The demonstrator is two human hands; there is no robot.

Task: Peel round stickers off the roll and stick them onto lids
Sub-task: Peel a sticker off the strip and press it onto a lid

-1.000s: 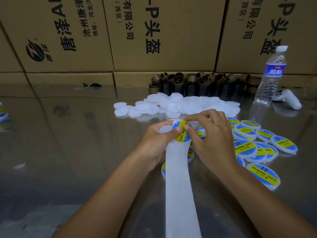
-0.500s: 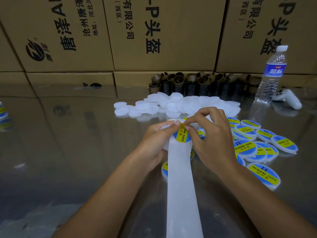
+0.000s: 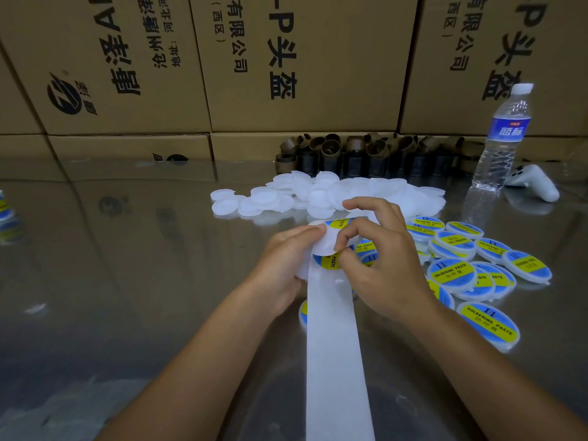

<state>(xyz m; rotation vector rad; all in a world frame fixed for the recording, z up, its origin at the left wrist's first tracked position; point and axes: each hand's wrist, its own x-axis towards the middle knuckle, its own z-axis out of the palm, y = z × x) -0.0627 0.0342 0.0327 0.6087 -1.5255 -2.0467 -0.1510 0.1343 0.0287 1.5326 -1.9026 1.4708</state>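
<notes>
A white backing strip [image 3: 334, 351] of the sticker roll runs from the bottom edge up to my hands. My left hand [image 3: 283, 265] grips its top, thumb at the fold. My right hand [image 3: 378, 262] pinches a round blue-and-yellow sticker [image 3: 329, 261], its upper part curled back to show the white underside. Another sticker [image 3: 340, 223] shows on the strip just behind. A heap of plain white lids [image 3: 321, 195] lies beyond my hands. Several stickered lids [image 3: 451, 275] lie to the right.
Stacked cardboard boxes [image 3: 286, 65] wall off the back of the shiny table [image 3: 127, 249]. Brown empty roll cores [image 3: 366, 154] line the boxes. A water bottle [image 3: 502, 138] and a white controller [image 3: 534, 183] stand at the right. One stickered lid [image 3: 4, 211] is at the left edge.
My right hand has peeled the sticker down off the strip, so its top now curls back white. A second sticker has come into view behind it. My left hand barely moved.
</notes>
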